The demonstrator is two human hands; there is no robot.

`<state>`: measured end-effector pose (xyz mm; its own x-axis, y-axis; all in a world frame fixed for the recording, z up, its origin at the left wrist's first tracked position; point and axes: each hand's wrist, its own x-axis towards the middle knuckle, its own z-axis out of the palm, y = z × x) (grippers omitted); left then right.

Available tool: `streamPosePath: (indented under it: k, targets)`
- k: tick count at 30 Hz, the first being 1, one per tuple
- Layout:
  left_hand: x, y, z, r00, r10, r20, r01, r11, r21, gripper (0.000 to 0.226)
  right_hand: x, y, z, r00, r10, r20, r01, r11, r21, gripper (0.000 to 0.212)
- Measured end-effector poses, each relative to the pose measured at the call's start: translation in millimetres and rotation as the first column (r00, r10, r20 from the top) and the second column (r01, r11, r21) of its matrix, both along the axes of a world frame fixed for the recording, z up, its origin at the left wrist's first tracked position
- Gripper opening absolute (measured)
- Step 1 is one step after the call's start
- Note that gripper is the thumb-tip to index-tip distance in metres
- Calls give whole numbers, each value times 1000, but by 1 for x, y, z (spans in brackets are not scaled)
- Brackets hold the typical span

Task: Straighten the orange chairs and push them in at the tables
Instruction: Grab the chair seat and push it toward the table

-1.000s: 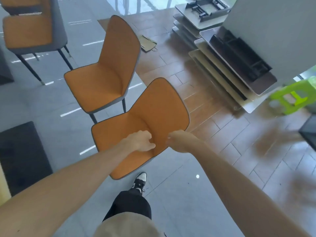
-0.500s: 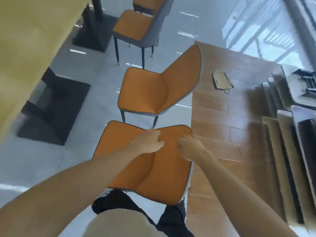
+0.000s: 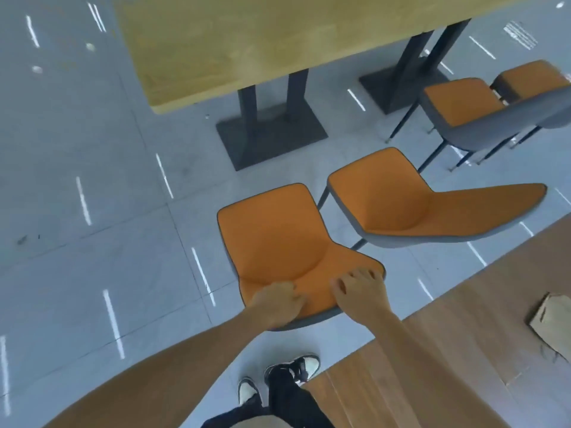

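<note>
An orange chair point(image 3: 275, 233) with a grey shell stands right in front of me, its seat facing the wooden table point(image 3: 247, 35). My left hand point(image 3: 278, 301) and my right hand point(image 3: 361, 291) both grip the top of its backrest. A second orange chair point(image 3: 401, 205) stands just to its right, turned at an angle with its back pointing right. Two more orange chairs point(image 3: 460, 103) stand further right beside the table. A gap of floor separates my chair from the table edge.
The table's dark pedestal base point(image 3: 272, 140) stands on the grey tile floor ahead of the held chair; a second base point(image 3: 398, 84) is further right. Brown wood-look flooring point(image 3: 448, 350) begins at my right, with a flat cardboard piece point(image 3: 550, 319) on it. My shoes point(image 3: 278, 378) are behind the chair.
The view has swung left, and the held chair has turned with it: its seat now faces the wooden table. Both hands have stayed on the backrest.
</note>
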<state>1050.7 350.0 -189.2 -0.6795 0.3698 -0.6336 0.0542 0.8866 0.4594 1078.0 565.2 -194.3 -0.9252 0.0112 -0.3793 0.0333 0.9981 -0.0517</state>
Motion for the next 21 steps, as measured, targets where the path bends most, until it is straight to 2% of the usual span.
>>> streamPosePath:
  k: [3,5,7,9,15,21]
  targets:
    - [38,-1,-13,988,117,-99,-114,993,34,45,1,8,-7,997,74,-9,-74,997,20,62]
    - [51,3,-19,978,139,-154,-133,990,49,35,0,21,-14,982,188,7,-188,982,29,63]
    - [64,12,-21,945,193,-265,-192,981,29,23,0,38,-18,970,241,-36,-242,970,-29,57]
    - [74,18,-24,896,305,-323,-307,951,44,31,1,49,-22,956,274,-107,-283,956,-78,51]
    - [66,30,-30,807,431,-404,-490,870,-49,46,-9,46,-34,871,333,-361,-398,909,-124,37]
    - [30,32,-41,782,478,-401,-541,839,-55,54,-47,50,-33,852,285,-440,-411,884,-224,41]
